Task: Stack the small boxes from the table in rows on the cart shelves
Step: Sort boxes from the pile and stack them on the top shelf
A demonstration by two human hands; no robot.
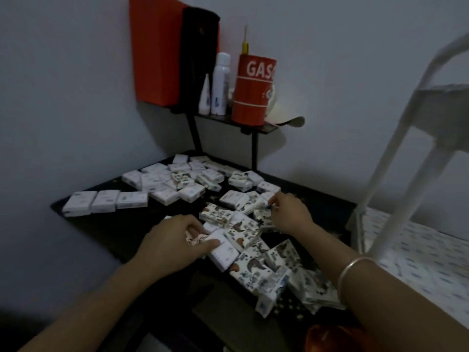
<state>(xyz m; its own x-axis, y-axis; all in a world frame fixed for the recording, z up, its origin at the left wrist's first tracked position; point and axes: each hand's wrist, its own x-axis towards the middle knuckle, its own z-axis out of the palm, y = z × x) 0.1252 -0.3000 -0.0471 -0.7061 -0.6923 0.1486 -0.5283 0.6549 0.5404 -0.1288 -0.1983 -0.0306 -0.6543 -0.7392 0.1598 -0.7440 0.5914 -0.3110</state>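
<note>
A white cart point(418, 250) is standing to the right of the black table point(114, 224), and small boxes point(177, 184) are lying all over the table. The left hand point(175, 237) is gripping a white box point(224, 252) near the front. The right hand point(289, 212) is pinching a picture box point(264, 215) close by.
</note>
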